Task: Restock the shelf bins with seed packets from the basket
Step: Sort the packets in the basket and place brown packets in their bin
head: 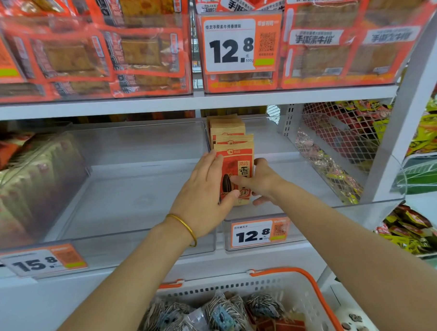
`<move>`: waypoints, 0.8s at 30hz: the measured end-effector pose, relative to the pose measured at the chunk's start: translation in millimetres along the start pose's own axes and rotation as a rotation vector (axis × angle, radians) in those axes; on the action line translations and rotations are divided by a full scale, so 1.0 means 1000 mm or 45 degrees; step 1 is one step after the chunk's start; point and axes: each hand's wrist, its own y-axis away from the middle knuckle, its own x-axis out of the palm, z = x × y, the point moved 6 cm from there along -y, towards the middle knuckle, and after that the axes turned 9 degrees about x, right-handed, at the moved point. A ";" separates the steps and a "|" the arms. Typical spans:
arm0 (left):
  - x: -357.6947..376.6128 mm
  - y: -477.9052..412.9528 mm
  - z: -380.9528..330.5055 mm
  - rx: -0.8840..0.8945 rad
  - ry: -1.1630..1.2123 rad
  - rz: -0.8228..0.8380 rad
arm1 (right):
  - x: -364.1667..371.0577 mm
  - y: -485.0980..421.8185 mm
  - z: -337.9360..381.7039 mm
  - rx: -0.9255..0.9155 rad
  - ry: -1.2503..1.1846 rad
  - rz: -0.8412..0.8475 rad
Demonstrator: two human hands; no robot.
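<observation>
— What have the hands got?
— The left hand and right hand both clasp the front seed packet, thumbs on its face, fingers round its edges.
— Where is it?
— Upright in the clear bin, against its 9 o'clock wall, with a row of packets behind it toward 12. The basket sits at 6 o'clock.
</observation>
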 end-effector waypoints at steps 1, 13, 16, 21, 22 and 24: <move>0.000 0.000 0.000 0.001 0.002 -0.002 | -0.001 0.002 0.001 -0.007 -0.012 -0.014; 0.001 0.000 0.000 -0.002 -0.025 -0.012 | -0.017 0.020 0.010 -0.221 -0.047 -0.152; -0.003 0.001 -0.003 -0.007 -0.021 -0.017 | -0.020 0.028 0.011 -0.247 -0.060 -0.157; -0.028 0.044 -0.044 0.255 -0.012 -0.388 | -0.051 0.102 -0.001 -0.486 -0.048 -0.340; -0.024 0.059 -0.054 0.330 0.008 -0.417 | -0.056 0.124 -0.010 -0.547 -0.059 -0.348; 0.002 0.089 -0.066 0.420 0.019 -0.324 | -0.051 0.149 -0.040 -0.549 -0.042 -0.244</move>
